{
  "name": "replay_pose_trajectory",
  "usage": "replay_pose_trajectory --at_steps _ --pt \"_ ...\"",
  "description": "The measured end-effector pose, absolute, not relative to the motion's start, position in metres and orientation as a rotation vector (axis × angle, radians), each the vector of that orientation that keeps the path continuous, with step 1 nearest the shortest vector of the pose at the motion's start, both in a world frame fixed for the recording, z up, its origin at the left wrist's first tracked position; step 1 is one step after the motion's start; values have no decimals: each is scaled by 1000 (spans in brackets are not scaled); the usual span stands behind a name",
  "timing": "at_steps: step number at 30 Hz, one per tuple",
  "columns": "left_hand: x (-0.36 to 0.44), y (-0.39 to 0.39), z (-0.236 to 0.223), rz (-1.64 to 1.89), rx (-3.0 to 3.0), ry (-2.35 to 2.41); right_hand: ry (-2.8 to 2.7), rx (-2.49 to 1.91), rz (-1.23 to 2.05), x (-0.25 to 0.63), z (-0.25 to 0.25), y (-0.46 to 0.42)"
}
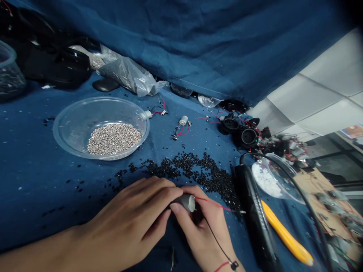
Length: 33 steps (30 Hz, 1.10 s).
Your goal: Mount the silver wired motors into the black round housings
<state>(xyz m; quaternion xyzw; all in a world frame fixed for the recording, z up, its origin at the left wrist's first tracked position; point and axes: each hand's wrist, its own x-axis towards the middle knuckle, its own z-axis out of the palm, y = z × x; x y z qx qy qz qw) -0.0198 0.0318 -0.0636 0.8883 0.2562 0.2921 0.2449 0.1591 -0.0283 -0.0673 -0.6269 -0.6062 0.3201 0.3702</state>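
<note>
Both hands meet low in the middle around a dark, rounded casing (182, 201). From its right end shows the pale end of what looks like a small motor (192, 204), with a red and a black wire running off it. My left hand (133, 215) is closed over the casing from above and the left. My right hand (202, 230) grips it from the right, its thumb pressed near the motor end. Fingers hide most of the casing. Just beyond the hands, many tiny black pieces (198, 166) are spread over the blue cloth (25, 151).
A clear bowl (66, 132) of small silvery screws stands at the left. Behind lie a loose wired motor (183, 120) and a plastic bag (127, 73). On the right are a black corded tool (252, 215), a yellow handle (286, 234) and a tub of white pieces (269, 179).
</note>
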Motion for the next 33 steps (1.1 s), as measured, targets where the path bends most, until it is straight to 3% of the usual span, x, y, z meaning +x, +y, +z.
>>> replay_pose_trajectory --at_steps 10,23,26,33 --pt "-22 32 -66 782 2397 683 -984 -1379 1297 155 -68 -33" --pt "-23 32 -68 935 2325 638 -964 -1023 1580 169 -68 -27" --pt "-23 32 -69 936 2344 661 -986 -1156 1443 163 -66 -29" --pt "-20 36 -67 890 2310 647 -1477 -1581 636 155 -66 -28"
